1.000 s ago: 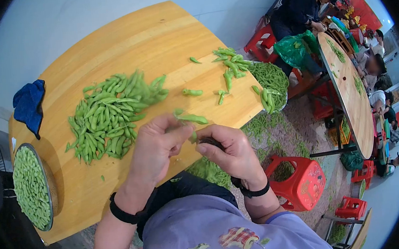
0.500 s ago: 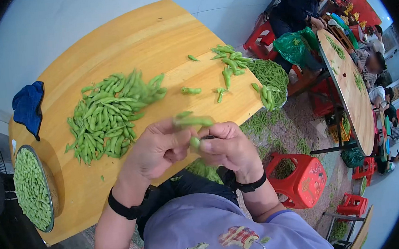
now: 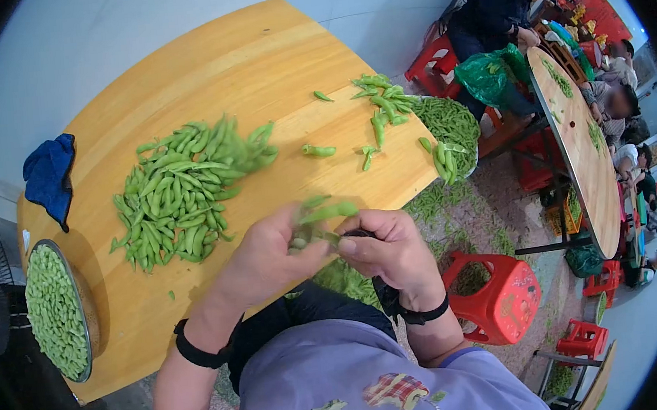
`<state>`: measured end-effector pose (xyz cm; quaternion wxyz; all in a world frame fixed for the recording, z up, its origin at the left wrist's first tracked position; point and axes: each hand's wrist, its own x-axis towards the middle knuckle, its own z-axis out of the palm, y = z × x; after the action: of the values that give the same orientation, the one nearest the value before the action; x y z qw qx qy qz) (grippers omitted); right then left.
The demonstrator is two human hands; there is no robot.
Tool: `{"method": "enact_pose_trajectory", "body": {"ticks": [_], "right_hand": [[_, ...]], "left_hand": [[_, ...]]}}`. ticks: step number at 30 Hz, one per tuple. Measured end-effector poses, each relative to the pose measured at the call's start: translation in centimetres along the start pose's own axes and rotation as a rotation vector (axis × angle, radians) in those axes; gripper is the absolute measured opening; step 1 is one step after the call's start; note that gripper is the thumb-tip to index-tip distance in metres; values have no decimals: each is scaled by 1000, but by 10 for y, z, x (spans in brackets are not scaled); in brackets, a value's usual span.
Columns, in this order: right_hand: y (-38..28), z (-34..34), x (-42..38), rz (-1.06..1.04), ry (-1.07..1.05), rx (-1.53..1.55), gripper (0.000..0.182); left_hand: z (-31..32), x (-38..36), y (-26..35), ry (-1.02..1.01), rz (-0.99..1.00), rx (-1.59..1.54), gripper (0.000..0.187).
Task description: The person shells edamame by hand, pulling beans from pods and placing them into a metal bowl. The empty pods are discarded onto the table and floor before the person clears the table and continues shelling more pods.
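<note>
Above my lap, at the table's near edge, my two hands meet. My left hand (image 3: 273,245) is closed, slightly blurred, around green soybean pods (image 3: 329,211) that stick out past its fingers; pale shelled beans (image 3: 297,244) show in its palm. My right hand (image 3: 391,250) pinches the end of a soybean pod (image 3: 333,238) between thumb and fingers, and something dark sits by its thumb. Beyond my left hand lies a heap of unshelled soybean pods (image 3: 168,199). At far left stands a metal bowl (image 3: 83,312) full of shelled beans (image 3: 52,307).
A blue cloth (image 3: 51,178) lies on the wooden table (image 3: 253,63). Loose pods (image 3: 382,106) lie near its right edge, beside a container of empty shells (image 3: 447,128). A red stool (image 3: 500,295) stands at right. A person in dark clothes (image 3: 487,11) works at another table (image 3: 582,159).
My left hand has turned and closed more, its palm now showing beans. The bean that showed between my fingertips is no longer there. The heap looks the same.
</note>
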<state>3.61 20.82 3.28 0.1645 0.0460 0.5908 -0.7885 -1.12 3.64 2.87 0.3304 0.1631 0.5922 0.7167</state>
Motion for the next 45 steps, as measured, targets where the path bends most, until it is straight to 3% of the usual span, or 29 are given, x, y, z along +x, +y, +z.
{"method": "enact_pose_trajectory", "body": {"ticks": [3,5,6,8,9,11,14,18,20,22,23,25,26,28,32,42,44,45], "right_hand": [[2,2,1,-74,68,-161,8],[2,-2,2,-133,102,-249,9],[0,-7,2,-82,66,-183,9],[-7,-16,2,-34,33,-117,9],[-12,-17,0,18,-15,-69,8],[-15,-21,1,71,-66,-23,8],[-15,-26,4,97,-178,106,8],[-15,-32,12,82,-212,257,9],[-11,-32,14,63,-224,315,10],[-7,-28,14,-3,-14,135,13],[-8,-23,12,-7,-16,134,13],[-9,-13,5,-37,131,-167,16],[-5,-10,4,-36,132,-165,16],[3,-2,3,-330,50,-332,20],[-4,4,4,-433,77,-595,16],[-1,5,3,-576,124,-722,12],[1,0,2,-342,4,-423,11],[0,-4,2,-342,7,-422,11]], "left_hand": [[3,2,-5,169,87,93,15],[-2,-2,6,89,-267,-33,13],[-8,-4,4,88,-266,-32,13],[-19,-6,1,304,-194,101,15],[-19,-6,2,305,-194,100,15],[-19,-2,8,318,42,181,14],[-19,1,21,153,-119,161,15],[-21,6,14,87,-144,121,12],[-18,6,9,81,-145,-129,11],[-17,7,7,144,-130,-217,10],[-17,8,7,208,-111,-305,10],[-13,9,5,254,-78,-307,10],[-9,9,4,296,-51,-313,10],[-3,10,3,314,-52,-307,10],[5,10,3,344,0,-258,11],[12,6,5,385,56,-93,8],[9,4,4,309,62,-78,9],[10,3,3,306,61,-78,9]]}}
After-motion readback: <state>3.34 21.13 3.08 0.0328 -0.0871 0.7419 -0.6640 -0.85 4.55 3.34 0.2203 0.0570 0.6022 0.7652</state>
